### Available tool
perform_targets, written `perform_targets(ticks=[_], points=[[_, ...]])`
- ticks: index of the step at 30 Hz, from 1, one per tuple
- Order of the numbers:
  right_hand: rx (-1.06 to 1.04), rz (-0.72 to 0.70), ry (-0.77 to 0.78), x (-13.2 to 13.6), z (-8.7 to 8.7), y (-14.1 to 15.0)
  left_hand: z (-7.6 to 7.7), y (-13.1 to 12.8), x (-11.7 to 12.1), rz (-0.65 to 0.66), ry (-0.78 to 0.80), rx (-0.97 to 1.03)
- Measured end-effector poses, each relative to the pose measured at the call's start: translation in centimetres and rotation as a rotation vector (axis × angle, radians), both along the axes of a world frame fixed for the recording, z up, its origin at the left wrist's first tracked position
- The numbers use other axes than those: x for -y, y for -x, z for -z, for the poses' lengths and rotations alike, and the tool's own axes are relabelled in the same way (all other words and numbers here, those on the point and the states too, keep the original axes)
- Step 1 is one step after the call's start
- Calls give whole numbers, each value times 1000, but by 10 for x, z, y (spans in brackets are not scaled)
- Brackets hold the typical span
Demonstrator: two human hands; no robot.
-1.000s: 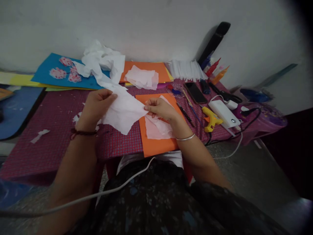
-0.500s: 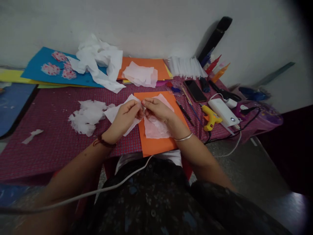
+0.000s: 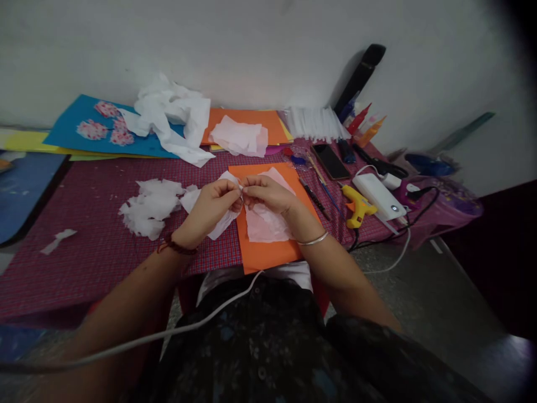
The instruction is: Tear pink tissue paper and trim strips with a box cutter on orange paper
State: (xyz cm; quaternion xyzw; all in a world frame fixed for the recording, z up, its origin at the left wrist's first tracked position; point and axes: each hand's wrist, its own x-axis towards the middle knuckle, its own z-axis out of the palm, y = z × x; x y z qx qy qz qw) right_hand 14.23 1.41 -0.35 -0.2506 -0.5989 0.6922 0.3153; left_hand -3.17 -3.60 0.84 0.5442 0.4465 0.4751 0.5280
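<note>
Tissue paper (image 3: 221, 225), white and creased, is pinched between the thumb and fingers of the left hand (image 3: 212, 207) and the right hand (image 3: 268, 196), which meet near the centre of the frame; what lies right at their tips is too small to tell. The paper hangs below and to the left of the grip, partly over the edge of an orange sheet (image 3: 268, 260). Pale pink tissue sheets (image 3: 268, 228) lie on that sheet, partly under the right hand. Left of the hands, a ragged heap of white tissue (image 3: 149, 206) rests on the checked tabletop (image 3: 100, 240), with a small white scrap (image 3: 59, 240) farther left. To the right lie a black pen (image 3: 314, 198), a smartphone (image 3: 330, 161), a yellow glue gun (image 3: 358, 207) and a white power bank (image 3: 378, 196). At upper left, pink-and-white crumpled clusters (image 3: 92, 130) and a long white tissue bundle (image 3: 168, 109) lie on a blue sheet (image 3: 65, 130). At upper centre, more pink tissue (image 3: 239, 136) sits on orange paper (image 3: 274, 126), beside a row of white sticks (image 3: 312, 124).
</note>
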Motion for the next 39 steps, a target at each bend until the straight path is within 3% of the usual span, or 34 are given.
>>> perform_targets(ticks=[5, 14, 22, 30, 39], points=[[28, 34, 44, 1, -3, 2, -4, 0, 2, -9, -17, -31], [74, 78, 78, 4, -9, 5, -9, 2, 5, -114, -204, -387], [55, 72, 43, 4, -8, 3, -10, 1, 6, -119, -195, -377], [102, 137, -98, 6, -9, 3, -8, 1, 6, -189, -201, -327], [256, 314, -305, 15, -10, 13, -7, -3, 5, -256, -287, -542]])
